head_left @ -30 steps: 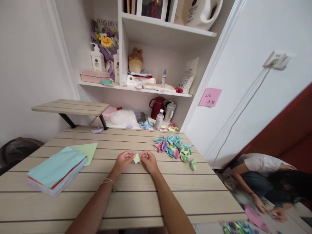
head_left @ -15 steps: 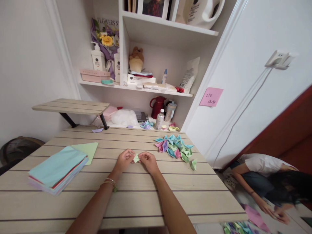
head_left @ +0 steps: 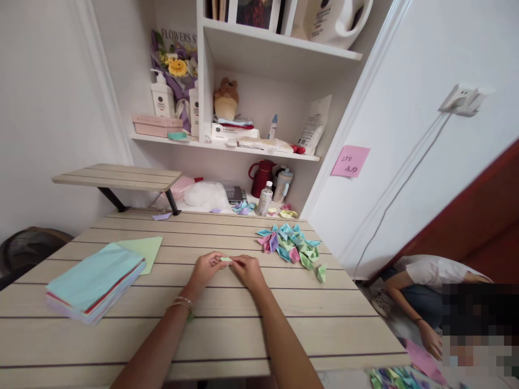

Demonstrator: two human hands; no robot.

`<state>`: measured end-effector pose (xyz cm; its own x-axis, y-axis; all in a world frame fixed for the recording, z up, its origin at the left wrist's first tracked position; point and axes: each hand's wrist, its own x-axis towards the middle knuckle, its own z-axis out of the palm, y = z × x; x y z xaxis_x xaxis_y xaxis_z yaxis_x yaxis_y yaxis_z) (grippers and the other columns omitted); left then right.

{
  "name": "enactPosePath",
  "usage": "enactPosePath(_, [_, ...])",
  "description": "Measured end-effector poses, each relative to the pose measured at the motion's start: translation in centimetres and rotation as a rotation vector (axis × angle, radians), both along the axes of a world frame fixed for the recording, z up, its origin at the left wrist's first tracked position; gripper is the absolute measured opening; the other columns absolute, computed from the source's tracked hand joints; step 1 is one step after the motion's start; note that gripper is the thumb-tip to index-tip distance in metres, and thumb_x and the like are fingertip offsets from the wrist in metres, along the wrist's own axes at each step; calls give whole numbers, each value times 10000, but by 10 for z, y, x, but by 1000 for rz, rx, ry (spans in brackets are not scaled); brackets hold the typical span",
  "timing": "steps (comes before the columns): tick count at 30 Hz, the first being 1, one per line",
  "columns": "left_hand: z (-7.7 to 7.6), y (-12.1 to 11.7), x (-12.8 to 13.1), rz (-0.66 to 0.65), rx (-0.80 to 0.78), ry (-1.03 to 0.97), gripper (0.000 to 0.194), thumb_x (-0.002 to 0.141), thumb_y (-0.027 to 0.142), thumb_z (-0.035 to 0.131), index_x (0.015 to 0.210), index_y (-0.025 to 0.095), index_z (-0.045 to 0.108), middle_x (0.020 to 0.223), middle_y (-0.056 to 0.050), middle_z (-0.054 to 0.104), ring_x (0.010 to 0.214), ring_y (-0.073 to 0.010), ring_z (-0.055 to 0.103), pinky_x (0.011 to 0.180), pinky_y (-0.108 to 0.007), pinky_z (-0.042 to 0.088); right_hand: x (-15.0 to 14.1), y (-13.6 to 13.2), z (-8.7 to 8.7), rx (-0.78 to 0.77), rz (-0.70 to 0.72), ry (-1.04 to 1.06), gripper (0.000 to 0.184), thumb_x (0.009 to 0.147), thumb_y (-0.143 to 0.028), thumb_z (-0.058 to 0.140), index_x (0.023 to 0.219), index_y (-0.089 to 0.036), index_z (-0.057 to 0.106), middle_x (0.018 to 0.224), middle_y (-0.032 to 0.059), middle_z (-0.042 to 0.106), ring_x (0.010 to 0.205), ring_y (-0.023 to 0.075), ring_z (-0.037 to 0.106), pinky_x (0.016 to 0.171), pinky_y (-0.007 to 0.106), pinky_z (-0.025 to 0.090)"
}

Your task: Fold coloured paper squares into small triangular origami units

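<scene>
A small piece of folded light-green paper (head_left: 226, 259) is pinched between my two hands, just above the middle of the table. My left hand (head_left: 208, 267) grips its left end with thumb and fingers. On the other side, my right hand (head_left: 246, 268) has its fingertips closed on the right end. The paper shows as a narrow strip, mostly covered by fingers. To the right lies a heap of folded paper boats (head_left: 290, 243) in blue, green, pink and purple. A stack of coloured paper (head_left: 97, 278), blue on top, lies to the left, with a green sheet (head_left: 150, 251) partly under it.
A small raised shelf (head_left: 117, 177) stands at the table's back left. Behind the table, a clear bottle (head_left: 265, 199) and a red jug (head_left: 261, 178) stand under the wall shelves. At right, another person (head_left: 421, 302) crouches low beside more folded paper (head_left: 393, 378).
The green paper has turned from a wider face to a thin edge between my fingers. My hands have drawn slightly closer together. The other person's arm has shifted.
</scene>
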<state>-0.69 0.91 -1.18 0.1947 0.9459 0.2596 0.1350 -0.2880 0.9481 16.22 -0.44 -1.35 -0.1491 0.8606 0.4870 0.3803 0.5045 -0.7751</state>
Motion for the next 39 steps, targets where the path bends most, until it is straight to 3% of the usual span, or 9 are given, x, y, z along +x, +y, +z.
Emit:
enactPosePath(4, [-4, 2, -1, -4, 8, -20, 208, 658, 334, 651, 747, 153, 598, 640, -14, 647, 619, -158, 632, 614, -263, 511, -4, -2, 0, 61, -34, -19, 181, 765, -261, 569, 872, -198, 700, 784, 66, 701, 685, 167, 628, 642, 252, 486])
enactPosePath(13, [0, -1, -1, -9, 29, -25, 166, 649, 319, 653, 715, 168, 638, 688, -27, 684, 685, -181, 646, 683, -283, 516, -4, -4, 0, -152, 20, 191, 227, 743, -345, 567, 835, -182, 694, 719, 45, 697, 627, 180, 629, 589, 277, 502])
enactPosePath(20, [2, -2, 1, -40, -11, -18, 224, 649, 314, 655, 817, 166, 674, 767, -59, 697, 709, -190, 643, 684, -306, 526, 1, -6, 5, 48, 36, -174, 255, 774, -211, 506, 981, -236, 654, 785, 43, 698, 667, 171, 621, 657, 264, 463])
enactPosePath(24, [2, -3, 1, -56, 92, 61, 254, 673, 310, 634, 876, 164, 678, 820, -66, 674, 728, -169, 626, 710, -290, 509, -3, -8, 5, 90, -42, -254, 258, 769, -198, 494, 982, -193, 639, 721, 53, 683, 617, 165, 604, 621, 248, 447])
enactPosePath(30, [3, -3, 2, -36, 121, 76, 252, 693, 308, 616, 887, 154, 662, 784, -60, 652, 722, -160, 604, 695, -280, 498, -9, -5, -1, -23, -20, -6, 203, 738, -247, 548, 910, -191, 637, 637, 16, 660, 551, 139, 586, 557, 223, 460])
enactPosePath(35, [3, -2, 3, -2, 56, -9, 333, 666, 296, 646, 961, 147, 609, 698, -31, 640, 663, -148, 598, 647, -270, 503, -10, 0, -3, -170, -8, 321, 314, 695, -310, 618, 983, -186, 615, 770, 45, 690, 659, 170, 634, 612, 274, 513])
enactPosePath(39, [4, -4, 3, -13, -3, -56, 337, 658, 294, 647, 953, 139, 595, 688, -36, 646, 655, -157, 618, 663, -296, 514, -10, -1, -1, -188, 37, 365, 208, 679, -343, 641, 817, -191, 675, 761, 55, 697, 698, 194, 648, 660, 311, 529])
